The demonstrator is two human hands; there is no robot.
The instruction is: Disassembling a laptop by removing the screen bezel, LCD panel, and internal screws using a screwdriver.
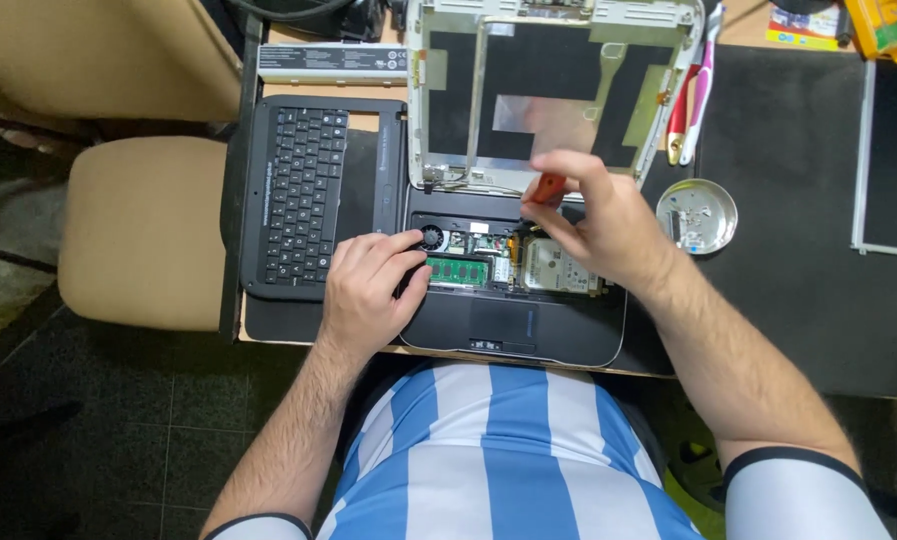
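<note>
Black laptop base (513,325): laid open on the desk with its top cover taken off; the inner parts are seen; it is found under both hands.
Left hand (368,285): laid flat on the left part of the laptop base; the fingers are spread a little and bent down; nothing is gripped by it; the fingertips are set just beside the small round fan (431,237).
Right hand (593,225): held over the right part of the laptop base; the fingers are pinched tight on the orange screwdriver handle (546,187); the tip of the tool is hidden by the hand.
Green memory stick (458,270): seen between the two hands, just right of the left fingertips.
Silver hard drive (551,270): tucked partly under the right hand.
Keyboard (303,190): pulled off and laid to the left of the left hand, near it.
Screen lid (548,90): stood open past the right hand, with its grey and black inside shown.
Small round dish (698,215): set on the black mat to the right of the right hand, near it; small parts are held in it, too small to tell.
Long grey battery (333,62): laid past the keyboard, well apart from both hands.
Red and pink tools (690,95): laid beside the screen lid, past the dish.
</note>
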